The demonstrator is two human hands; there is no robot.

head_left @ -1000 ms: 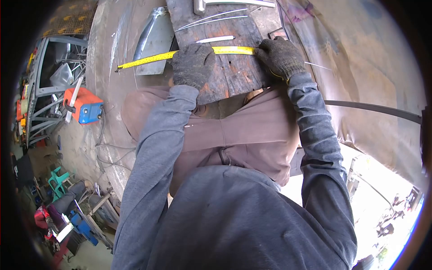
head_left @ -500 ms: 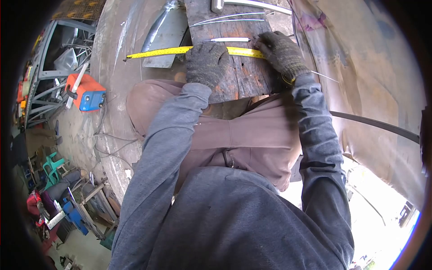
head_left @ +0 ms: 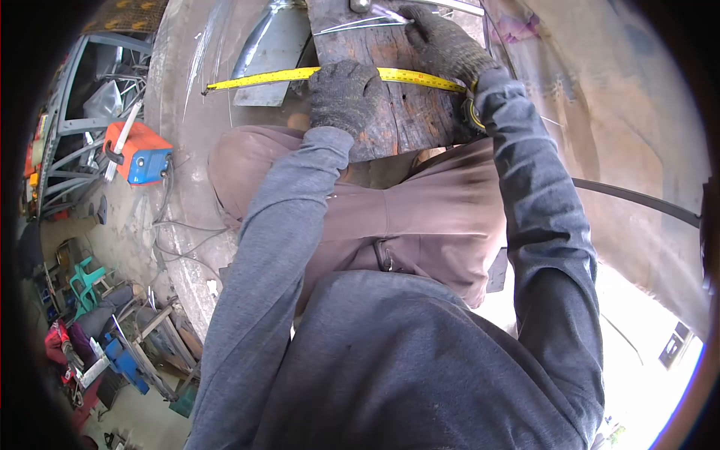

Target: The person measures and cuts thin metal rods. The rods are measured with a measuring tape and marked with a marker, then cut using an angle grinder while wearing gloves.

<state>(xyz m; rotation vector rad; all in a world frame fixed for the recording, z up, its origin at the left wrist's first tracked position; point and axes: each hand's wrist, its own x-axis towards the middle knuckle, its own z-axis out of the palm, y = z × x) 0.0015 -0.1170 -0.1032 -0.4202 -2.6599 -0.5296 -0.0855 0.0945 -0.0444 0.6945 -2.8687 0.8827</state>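
A yellow tape measure [head_left: 274,76] stretches across a dark, scorched wooden board [head_left: 409,124]. My left hand [head_left: 345,94], in a dark knitted glove, is closed over the tape's middle. Its case sits at the board's right edge, below my right wrist. My gloved right hand [head_left: 442,41] is closed on a white pen [head_left: 388,13] above the board's top right. Two thin metal rods [head_left: 360,25] lie under and beside the pen. A hammer [head_left: 361,6] is partly cut off at the top edge.
A curved metal sheet [head_left: 262,64] lies left of the board. An orange and blue machine [head_left: 142,154] stands on the floor at left, with cables near it. Metal shelving [head_left: 67,124], a green stool [head_left: 86,281] and piled items fill the far left.
My right hand has moved up and away from the tape and taken hold of the white pen, lifting it toward the rods. The tape case shows more now. My left hand stays on the tape.
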